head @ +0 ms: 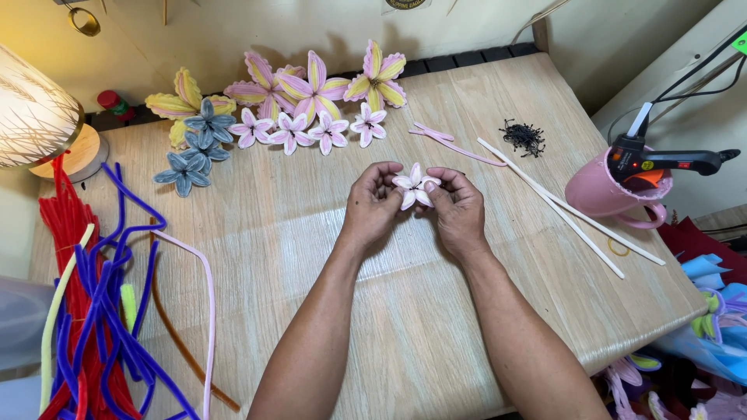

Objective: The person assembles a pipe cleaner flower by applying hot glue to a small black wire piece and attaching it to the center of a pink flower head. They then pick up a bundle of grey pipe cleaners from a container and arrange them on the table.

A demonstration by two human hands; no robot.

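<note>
Pink-and-white fuzzy pipe-cleaner flower sits mid-bench, pinched between my left hand and right hand, fingers closed on its petals; finished flowers line the bench's far edge.

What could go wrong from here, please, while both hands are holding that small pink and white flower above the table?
1. The small flower is pinched between the left hand and right hand; its petals could bend out of shape.
2. The glue gun sits in a pink cup near the table edge; its cable could pull it over.
3. The loose black bits could scatter.
</note>
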